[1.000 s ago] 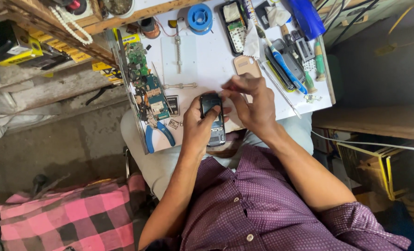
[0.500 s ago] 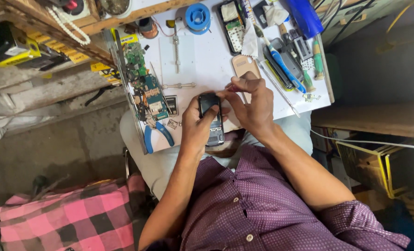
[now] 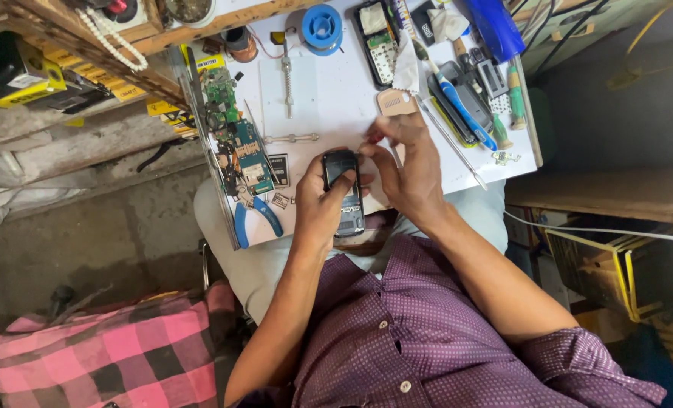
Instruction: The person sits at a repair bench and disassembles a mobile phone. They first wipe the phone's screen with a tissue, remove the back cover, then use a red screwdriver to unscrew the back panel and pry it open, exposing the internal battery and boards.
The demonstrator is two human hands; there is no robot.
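A: What did the left hand (image 3: 320,202) hold?
B: A dark phone (image 3: 342,190), gripped from the side with fingers curled round it, above the near edge of the white board (image 3: 329,91).
A: And the right hand (image 3: 406,162)?
B: Its fingertips pinched at the phone's top corner; anything between them could not be made out.
A: Nearby items?
B: Blue pliers (image 3: 255,215) and circuit boards (image 3: 234,143) lay left of the phone; a blue solder spool (image 3: 322,26) lay farther off.

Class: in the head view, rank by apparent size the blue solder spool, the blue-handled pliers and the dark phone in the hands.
1. dark phone, though nearer the camera
2. blue-handled pliers
3. blue solder spool
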